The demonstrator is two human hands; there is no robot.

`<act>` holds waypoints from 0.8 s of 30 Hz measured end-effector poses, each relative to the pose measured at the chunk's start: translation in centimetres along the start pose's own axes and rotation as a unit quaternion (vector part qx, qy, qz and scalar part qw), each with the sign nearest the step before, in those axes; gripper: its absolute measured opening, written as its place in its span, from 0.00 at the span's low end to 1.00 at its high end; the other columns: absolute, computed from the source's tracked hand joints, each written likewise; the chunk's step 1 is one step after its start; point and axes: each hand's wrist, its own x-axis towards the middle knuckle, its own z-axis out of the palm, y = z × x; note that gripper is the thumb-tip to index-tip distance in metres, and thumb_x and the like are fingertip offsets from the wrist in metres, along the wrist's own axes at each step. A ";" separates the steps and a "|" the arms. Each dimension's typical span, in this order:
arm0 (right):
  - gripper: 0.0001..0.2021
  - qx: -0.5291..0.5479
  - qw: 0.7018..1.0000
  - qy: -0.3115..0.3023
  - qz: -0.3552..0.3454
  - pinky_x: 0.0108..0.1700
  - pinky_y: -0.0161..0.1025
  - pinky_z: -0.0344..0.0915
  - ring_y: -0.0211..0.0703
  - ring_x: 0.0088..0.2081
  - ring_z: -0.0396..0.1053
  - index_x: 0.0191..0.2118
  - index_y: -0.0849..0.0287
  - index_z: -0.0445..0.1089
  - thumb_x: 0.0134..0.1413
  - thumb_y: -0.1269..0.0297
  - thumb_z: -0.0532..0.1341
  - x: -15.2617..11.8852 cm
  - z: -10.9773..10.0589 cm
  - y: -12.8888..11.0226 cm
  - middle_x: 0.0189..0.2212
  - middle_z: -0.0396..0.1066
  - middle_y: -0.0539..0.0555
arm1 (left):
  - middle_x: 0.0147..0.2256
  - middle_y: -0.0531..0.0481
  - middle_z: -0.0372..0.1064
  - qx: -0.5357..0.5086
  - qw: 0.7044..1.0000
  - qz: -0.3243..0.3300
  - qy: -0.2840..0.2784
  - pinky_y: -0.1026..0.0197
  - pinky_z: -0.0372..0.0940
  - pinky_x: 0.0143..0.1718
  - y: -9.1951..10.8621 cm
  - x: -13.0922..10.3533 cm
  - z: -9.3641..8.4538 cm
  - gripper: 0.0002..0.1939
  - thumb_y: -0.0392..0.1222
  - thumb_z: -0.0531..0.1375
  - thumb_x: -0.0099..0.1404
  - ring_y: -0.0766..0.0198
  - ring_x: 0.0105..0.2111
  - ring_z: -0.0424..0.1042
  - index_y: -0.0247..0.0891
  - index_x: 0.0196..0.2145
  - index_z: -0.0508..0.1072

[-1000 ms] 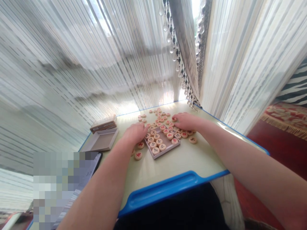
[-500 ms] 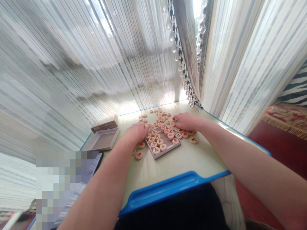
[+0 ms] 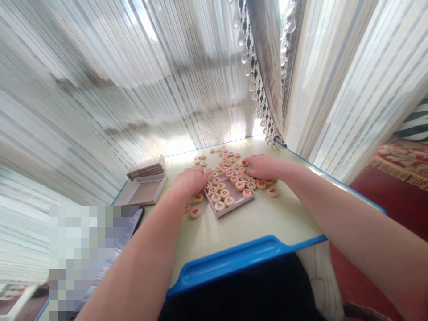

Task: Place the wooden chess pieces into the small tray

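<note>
Pale wooden discs (image 3: 273, 191), round, red- or black-marked: some in a tray (image 3: 236, 208) mid-table, others loose around it and toward the table's (image 3: 267, 218) far edge. Left hand (image 3: 191, 180): beside the tray's left corner, fingers slightly bent, grip indeterminable. Right hand (image 3: 262, 166): beyond the tray's right side, partly open, fingertips at a loose disc, no closed grip. Second tray (image 3: 159, 191), shallow, and box (image 3: 147, 166): by the table's far left corner, box behind.
</note>
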 end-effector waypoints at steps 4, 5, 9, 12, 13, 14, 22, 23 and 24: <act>0.24 0.002 1.000 0.001 -0.004 0.53 0.44 0.56 0.52 0.53 0.60 0.56 0.58 0.59 0.53 0.59 0.52 0.1 0.1 0.2 0.53 0.62 0.58 | 0.44 0.41 0.68 0.005 1.000 0.010 0.002 0.57 0.61 0.43 -0.1 0.1 0.1 0.29 0.55 0.36 0.65 0.54 0.43 0.67 0.35 0.42 0.69; 0.24 0.001 1.000 0.002 -0.005 0.53 0.44 0.56 0.52 0.53 0.60 0.56 0.58 0.59 0.53 0.59 0.52 0.1 0.1 0.3 0.53 0.62 0.58 | 0.44 0.41 0.69 0.006 1.000 0.010 0.002 0.57 0.61 0.42 -0.1 0.1 0.1 0.29 0.55 0.36 0.65 0.54 0.43 0.67 0.35 0.42 0.69; 0.24 -0.002 1.000 0.004 -0.010 0.53 0.43 0.56 0.52 0.53 0.60 0.56 0.59 0.59 0.53 0.58 0.51 0.1 0.1 0.4 0.53 0.62 0.60 | 0.44 0.41 0.68 0.002 1.000 0.005 0.001 0.57 0.61 0.41 0.0 -0.1 0.0 0.29 0.55 0.36 0.65 0.54 0.43 0.67 0.35 0.41 0.69; 0.23 -0.003 1.000 0.014 -0.010 0.51 0.43 0.58 0.52 0.51 0.61 0.54 0.58 0.61 0.52 0.58 0.52 0.1 0.1 0.4 0.51 0.64 0.60 | 0.45 0.41 0.68 0.001 1.000 0.005 0.003 0.57 0.62 0.41 -0.1 0.0 0.1 0.29 0.55 0.36 0.65 0.54 0.43 0.67 0.35 0.41 0.69; 0.22 -0.003 1.000 0.021 -0.009 0.50 0.43 0.58 0.51 0.50 0.62 0.53 0.58 0.62 0.52 0.58 0.52 0.1 0.1 0.4 0.50 0.65 0.59 | 0.45 0.41 0.68 0.001 1.000 0.005 0.004 0.57 0.62 0.41 -0.1 0.0 0.1 0.29 0.55 0.36 0.65 0.54 0.43 0.67 0.35 0.41 0.69; 0.21 -0.003 1.000 0.029 -0.006 0.50 0.43 0.58 0.51 0.49 0.63 0.51 0.57 0.63 0.52 0.58 0.53 0.2 0.1 0.4 0.49 0.66 0.59 | 0.45 0.41 0.68 0.001 1.000 0.005 0.005 0.57 0.61 0.42 -0.1 0.0 0.2 0.29 0.55 0.36 0.65 0.54 0.43 0.67 0.36 0.41 0.69; 0.15 0.018 0.998 0.063 0.013 0.46 0.40 0.60 0.49 0.45 0.66 0.44 0.55 0.67 0.49 0.61 0.55 0.4 0.1 0.4 0.45 0.69 0.55 | 0.43 0.42 0.68 0.004 1.000 0.003 0.004 0.58 0.61 0.42 -0.2 0.1 0.2 0.26 0.54 0.39 0.65 0.56 0.42 0.68 0.36 0.40 0.69; 0.15 0.021 0.998 0.066 0.010 0.45 0.39 0.60 0.48 0.45 0.66 0.44 0.55 0.67 0.49 0.62 0.55 0.4 0.2 0.4 0.45 0.69 0.55 | 0.43 0.42 0.68 0.004 1.000 0.004 0.003 0.58 0.61 0.42 -0.2 0.1 0.2 0.26 0.54 0.39 0.65 0.56 0.42 0.68 0.36 0.39 0.69; 0.15 0.025 0.997 0.069 0.008 0.45 0.38 0.60 0.47 0.45 0.66 0.44 0.55 0.68 0.49 0.63 0.55 0.4 0.2 0.4 0.45 0.69 0.55 | 0.43 0.42 0.68 0.004 1.000 0.005 0.004 0.58 0.61 0.42 -0.2 0.1 0.3 0.26 0.54 0.39 0.65 0.56 0.42 0.68 0.36 0.39 0.69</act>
